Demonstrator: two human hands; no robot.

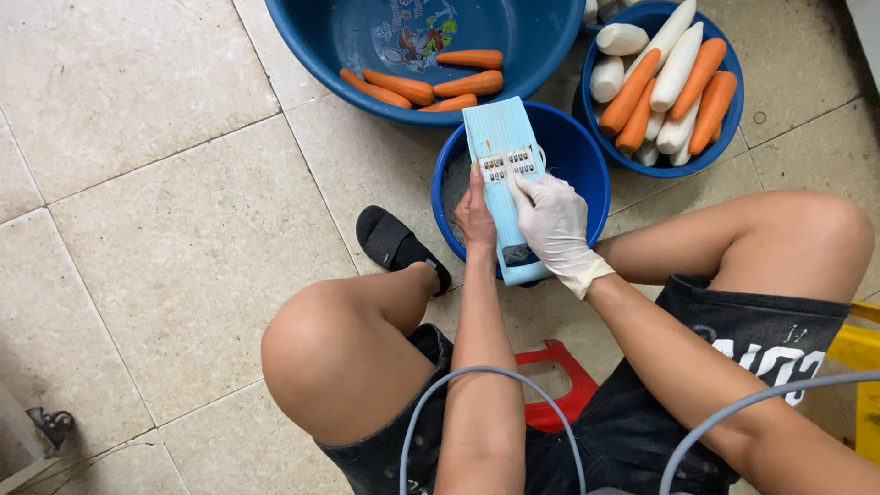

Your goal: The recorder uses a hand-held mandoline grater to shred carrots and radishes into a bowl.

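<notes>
Gripped by the bare left hand (476, 215) along its left edge, a pale blue slicer board (502, 156) is held slanted over a small blue bucket (587, 170), its lower end near the bucket's near rim. Fingers of that hand are closed on the board's side. The right hand (553, 225), covered by a white glove, is laid flat on the board's face just below the blade slots, fingers together and pressed against it; nothing else is seen clamped in it. The floor (165, 211) is laid with large beige tiles, worn and stained, with dark grout lines. A black slipper (401, 246) is seen on the foot beside the bucket, and a red stool (559, 385) is partly visible under the seated person. A large blue basin (316, 41) at the top holds several peeled carrots (431, 82). At the upper right, a blue bowl (729, 119) is filled with more carrots and white radishes (678, 64) piled together.
</notes>
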